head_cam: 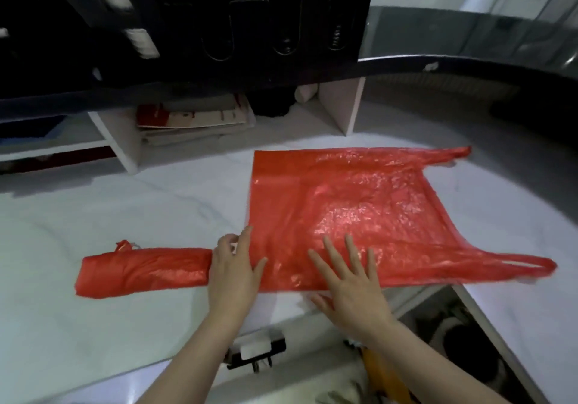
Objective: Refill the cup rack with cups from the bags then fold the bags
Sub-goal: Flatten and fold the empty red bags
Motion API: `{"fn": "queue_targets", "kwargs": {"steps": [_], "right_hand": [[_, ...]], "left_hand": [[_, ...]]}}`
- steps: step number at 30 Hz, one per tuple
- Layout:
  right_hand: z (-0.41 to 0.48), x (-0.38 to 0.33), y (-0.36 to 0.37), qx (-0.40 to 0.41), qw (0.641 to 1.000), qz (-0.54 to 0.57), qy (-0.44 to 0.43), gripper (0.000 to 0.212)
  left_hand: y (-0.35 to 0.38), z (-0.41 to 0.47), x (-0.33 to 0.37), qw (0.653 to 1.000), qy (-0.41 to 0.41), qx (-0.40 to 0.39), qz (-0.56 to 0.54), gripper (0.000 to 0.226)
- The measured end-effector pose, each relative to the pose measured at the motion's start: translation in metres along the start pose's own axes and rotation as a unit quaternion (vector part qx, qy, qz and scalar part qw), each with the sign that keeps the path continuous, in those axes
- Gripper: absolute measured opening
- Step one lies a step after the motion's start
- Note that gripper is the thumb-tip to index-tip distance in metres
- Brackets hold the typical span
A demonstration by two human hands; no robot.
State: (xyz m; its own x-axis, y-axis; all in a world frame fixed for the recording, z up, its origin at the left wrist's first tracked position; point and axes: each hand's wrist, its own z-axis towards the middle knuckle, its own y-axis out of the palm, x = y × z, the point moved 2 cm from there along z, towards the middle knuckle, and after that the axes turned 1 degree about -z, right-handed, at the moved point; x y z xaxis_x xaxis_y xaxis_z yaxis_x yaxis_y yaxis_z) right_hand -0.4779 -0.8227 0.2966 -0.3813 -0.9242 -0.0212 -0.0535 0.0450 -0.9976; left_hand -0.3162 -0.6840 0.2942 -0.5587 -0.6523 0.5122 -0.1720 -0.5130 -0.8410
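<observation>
Head view: across the upper left of the frame runs the black cup rack (250,28). It is dark and blurred, and I cannot tell how full its slots are, though pale shapes at its left end may be cups.

Below it, at the lower left, one red bag (144,272) already lies folded into a narrow strip on the white surface (125,209) — that one looks finished to me.

Just right of the strip is my left grip (233,273), released, fingers straight along the left edge of the second red bag (344,209). This bag is spread flat in the middle of the frame, with nothing inside it and no fold in it yet.

My right grip (350,281) is released too, fingers spread and pressing flat on the bag's near edge. The two handles trail off toward the right of the frame.

I judge the task to be late — both bags are empty, one is folded, and this one is smoothed and ready to fold.
</observation>
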Motion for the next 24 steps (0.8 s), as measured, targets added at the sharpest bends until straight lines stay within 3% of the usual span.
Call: {"fn": "queue_targets", "kwargs": {"steps": [2,4,8,14,17,21,24], "right_hand": [[-0.002,-0.006,0.006,-0.003,1.000,-0.016,-0.007,0.070],[0.001,-0.009,0.010,-0.018,0.999,-0.027,-0.025,0.069],[-0.007,0.004,0.021,-0.046,0.999,-0.017,-0.019,0.077],[-0.060,0.097,0.029,-0.057,0.985,0.003,0.164,0.074],[-0.088,0.149,0.024,-0.080,0.965,-0.005,0.248,0.086],[-0.110,0.202,0.008,-0.068,0.946,0.022,0.317,0.091],[-0.119,0.218,0.005,-0.108,0.939,0.058,0.321,0.083]], "left_hand": [[0.003,-0.005,0.013,0.996,0.074,0.013,0.049,0.057],[0.013,-0.006,0.023,0.989,0.126,-0.050,0.061,0.058],[0.038,-0.013,0.012,0.973,0.096,-0.163,0.133,0.075],[0.044,-0.010,0.008,0.963,0.089,-0.187,0.175,0.085],[0.043,-0.012,0.005,0.959,0.091,-0.189,0.191,0.085],[0.041,-0.009,0.011,0.957,0.090,-0.196,0.196,0.087],[0.035,-0.010,0.012,0.949,0.091,-0.224,0.202,0.087]]}}
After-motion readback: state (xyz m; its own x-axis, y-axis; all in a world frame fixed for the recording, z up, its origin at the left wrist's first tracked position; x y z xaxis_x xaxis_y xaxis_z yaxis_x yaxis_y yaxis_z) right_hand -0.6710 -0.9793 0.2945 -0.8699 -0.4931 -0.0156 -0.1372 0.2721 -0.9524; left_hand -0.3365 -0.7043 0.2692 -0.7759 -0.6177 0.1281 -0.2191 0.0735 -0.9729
